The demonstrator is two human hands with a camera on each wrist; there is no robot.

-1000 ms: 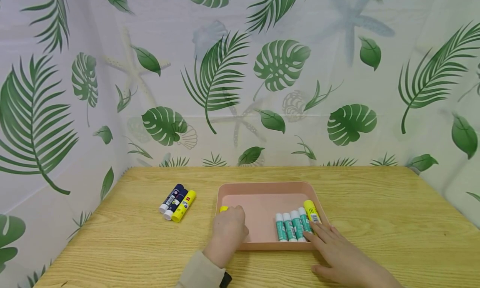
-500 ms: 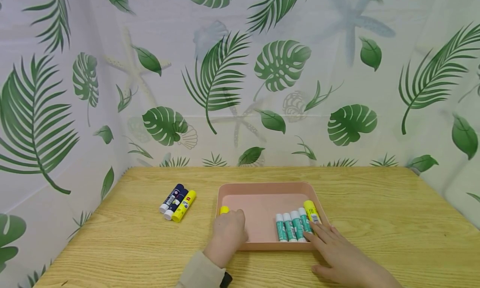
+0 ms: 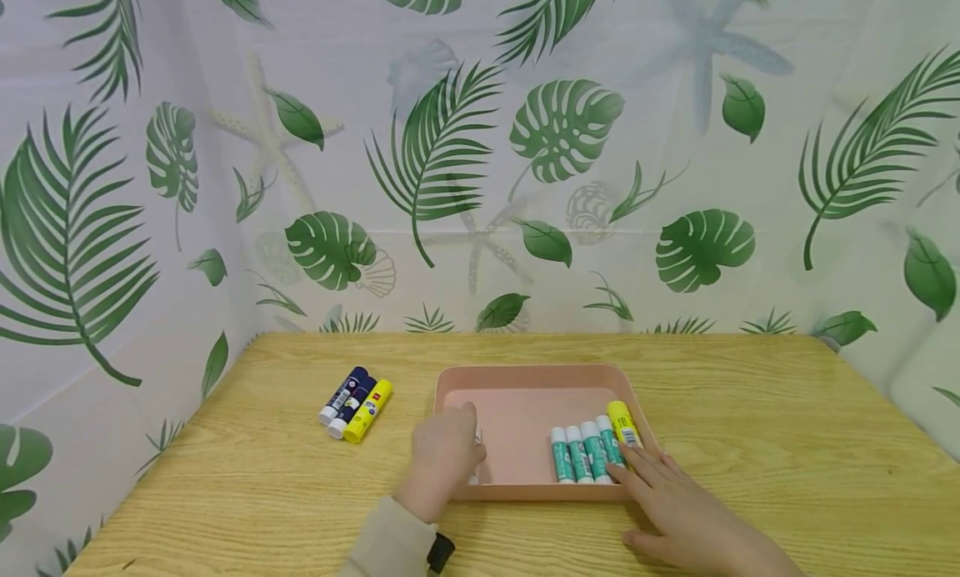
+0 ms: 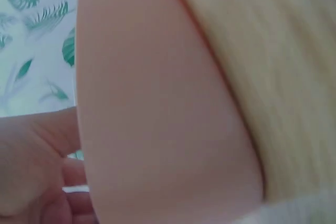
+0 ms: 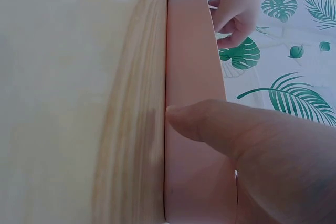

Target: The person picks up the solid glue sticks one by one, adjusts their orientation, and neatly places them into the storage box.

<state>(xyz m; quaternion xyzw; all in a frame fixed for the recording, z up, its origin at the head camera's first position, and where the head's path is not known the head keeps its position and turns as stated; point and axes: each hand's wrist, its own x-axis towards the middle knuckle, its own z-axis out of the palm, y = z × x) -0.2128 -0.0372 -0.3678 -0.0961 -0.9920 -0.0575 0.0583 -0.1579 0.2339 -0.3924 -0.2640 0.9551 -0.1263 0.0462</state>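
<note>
My left hand [image 3: 442,448] reaches into the left end of a pink tray [image 3: 525,492], its fingers curled round a white-ended glue stick [image 3: 477,435]; most of the stick is hidden by the hand. My right hand [image 3: 678,502] rests at the tray's front right corner with fingers extended. In the right wrist view, its thumb [image 5: 197,121] lies against the tray's outer wall. Beside those fingers, several teal glue sticks [image 3: 576,456] with white caps lie in a row in the tray, and a yellow glue stick [image 3: 622,423] lies at their right.
On the table [image 3: 225,494], left of the tray, two dark blue glue sticks [image 3: 347,398] lie beside a yellow glue stick [image 3: 368,410]. A leaf-patterned curtain [image 3: 480,160] stands behind the table and along its sides.
My left hand has shifted slightly left in the tray. It now covers the yellow glue stick's end seen earlier, and white ends show at its right. My right hand has stayed still.
</note>
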